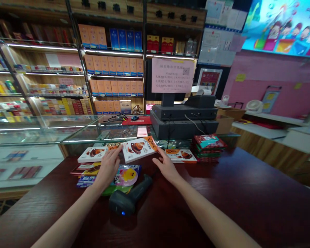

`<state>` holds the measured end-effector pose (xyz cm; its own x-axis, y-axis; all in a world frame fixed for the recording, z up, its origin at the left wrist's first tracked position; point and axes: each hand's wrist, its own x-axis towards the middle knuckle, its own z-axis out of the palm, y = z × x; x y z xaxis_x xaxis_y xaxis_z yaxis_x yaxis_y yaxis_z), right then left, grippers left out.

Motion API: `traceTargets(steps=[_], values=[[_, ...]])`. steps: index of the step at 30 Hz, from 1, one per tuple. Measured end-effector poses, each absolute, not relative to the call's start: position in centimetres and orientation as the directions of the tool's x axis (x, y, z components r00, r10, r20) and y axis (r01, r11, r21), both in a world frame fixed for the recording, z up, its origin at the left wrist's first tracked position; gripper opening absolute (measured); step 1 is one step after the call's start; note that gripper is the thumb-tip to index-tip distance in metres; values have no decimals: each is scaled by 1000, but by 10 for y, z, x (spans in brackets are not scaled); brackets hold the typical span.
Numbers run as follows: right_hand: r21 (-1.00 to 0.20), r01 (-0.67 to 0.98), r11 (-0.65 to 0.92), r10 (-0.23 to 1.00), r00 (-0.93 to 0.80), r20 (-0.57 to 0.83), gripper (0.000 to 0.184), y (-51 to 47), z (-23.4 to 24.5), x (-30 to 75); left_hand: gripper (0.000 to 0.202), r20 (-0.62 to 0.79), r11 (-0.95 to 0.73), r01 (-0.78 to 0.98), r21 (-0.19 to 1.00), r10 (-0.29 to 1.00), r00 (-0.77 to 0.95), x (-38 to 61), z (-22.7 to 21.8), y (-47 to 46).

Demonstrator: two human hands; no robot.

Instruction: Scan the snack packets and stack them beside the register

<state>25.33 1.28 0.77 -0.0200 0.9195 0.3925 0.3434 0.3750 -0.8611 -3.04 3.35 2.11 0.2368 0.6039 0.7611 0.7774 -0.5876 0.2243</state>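
Observation:
My left hand (108,167) and my right hand (166,167) hold a white-and-orange Dove chocolate box (138,150) by its opposite edges, tilted on the dark wood counter (222,186). A similar box (92,154) lies beyond my left fingers, and another (181,156) lies past my right fingertips. Colourful snack packets (105,175) sit under my left palm. A black handheld barcode scanner (129,196), showing a blue light, rests on the counter between my wrists. A stack of red-and-green packets (208,148) stands further right.
A black cash register (183,117) with a pink notice (172,75) stands behind the packets. A glass display case (41,132) runs along the left. Shelves of boxed goods (113,69) rise behind it, and cardboard boxes (226,119) sit right of the register.

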Motion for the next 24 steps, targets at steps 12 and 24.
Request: traceTargets(steps=[12, 24], values=[[-732, 543, 411, 863, 27, 505, 70, -1, 1, 304, 51, 628, -605, 786, 128, 663, 408, 12, 34, 30], [-688, 664, 294, 871, 110, 479, 73, -21, -12, 355, 23, 529, -604, 789, 118, 710, 464, 85, 35, 46]])
